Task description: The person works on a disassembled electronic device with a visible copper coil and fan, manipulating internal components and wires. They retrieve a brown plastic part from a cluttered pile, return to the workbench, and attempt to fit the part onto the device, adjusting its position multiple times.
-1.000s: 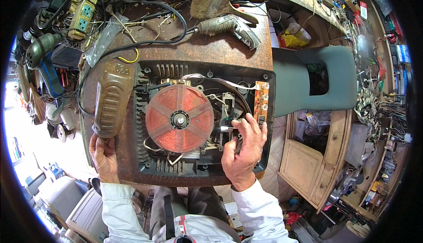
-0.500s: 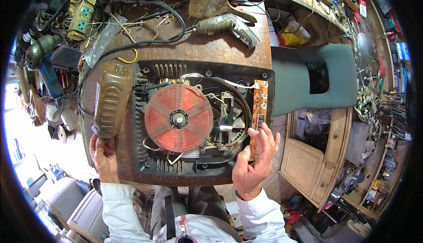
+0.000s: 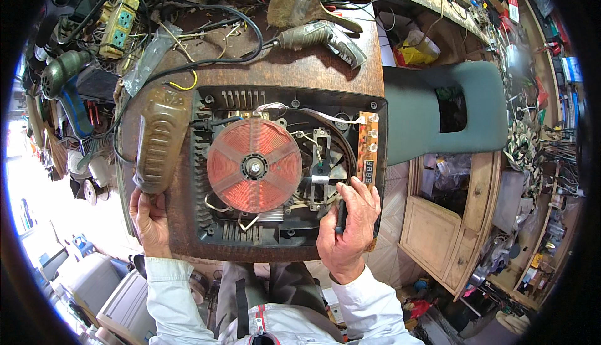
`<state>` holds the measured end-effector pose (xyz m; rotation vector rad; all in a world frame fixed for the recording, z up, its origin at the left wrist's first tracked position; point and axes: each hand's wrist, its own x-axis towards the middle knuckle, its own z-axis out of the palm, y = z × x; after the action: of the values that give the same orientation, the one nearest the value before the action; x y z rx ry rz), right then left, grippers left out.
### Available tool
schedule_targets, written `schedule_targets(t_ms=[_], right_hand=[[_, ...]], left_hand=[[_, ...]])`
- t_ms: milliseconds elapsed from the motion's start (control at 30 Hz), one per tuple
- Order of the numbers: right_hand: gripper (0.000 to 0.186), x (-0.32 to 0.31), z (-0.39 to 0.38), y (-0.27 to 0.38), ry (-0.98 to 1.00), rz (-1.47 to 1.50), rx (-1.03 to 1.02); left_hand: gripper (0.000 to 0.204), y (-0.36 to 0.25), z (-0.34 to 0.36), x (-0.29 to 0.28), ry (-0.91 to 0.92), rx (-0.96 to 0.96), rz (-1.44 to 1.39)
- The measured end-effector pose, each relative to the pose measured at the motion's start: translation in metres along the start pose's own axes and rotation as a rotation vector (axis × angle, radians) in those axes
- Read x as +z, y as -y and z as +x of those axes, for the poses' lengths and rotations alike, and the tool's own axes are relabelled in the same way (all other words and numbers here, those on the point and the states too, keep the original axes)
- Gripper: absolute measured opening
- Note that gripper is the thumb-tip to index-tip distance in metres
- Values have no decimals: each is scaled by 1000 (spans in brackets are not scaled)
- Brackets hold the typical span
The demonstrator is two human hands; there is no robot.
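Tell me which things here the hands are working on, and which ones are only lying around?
Being worked on:
- opened cooker base, gripped by the right hand
- copper coil inside it
- brown cover, at the left hand

Lying about:
- power drill
- brush
- green socket strip
- black cable
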<state>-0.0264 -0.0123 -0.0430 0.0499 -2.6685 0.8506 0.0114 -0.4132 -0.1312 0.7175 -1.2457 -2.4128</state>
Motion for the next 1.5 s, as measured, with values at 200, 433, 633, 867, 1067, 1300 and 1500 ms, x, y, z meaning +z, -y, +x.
schedule_targets(t_ms=[200,433,633,867,1067,1300,1500], right_hand=[[56,-1,-3,1,31,-16,-7],[65,-2,11,-7,109,-165,2],[65,1,18,-8,167,-221,-6],[49,-8,13,-7,40,-96,21],[58,-8,13,-10,40,-143,33],[71,-2,18,-8,147,-169,27],[64,-2,15,-8,118,-170,28]], left_hand=[[26,1,-1,6,-1,15,-7],[27,1,-2,5,-12,21,4],[28,-1,-1,4,-1,3,10],[27,2,-1,-3,-9,22,10],[28,2,0,-6,0,10,8],[27,3,-1,-9,-21,22,-10],[35,1,2,-17,22,-7,-44]])
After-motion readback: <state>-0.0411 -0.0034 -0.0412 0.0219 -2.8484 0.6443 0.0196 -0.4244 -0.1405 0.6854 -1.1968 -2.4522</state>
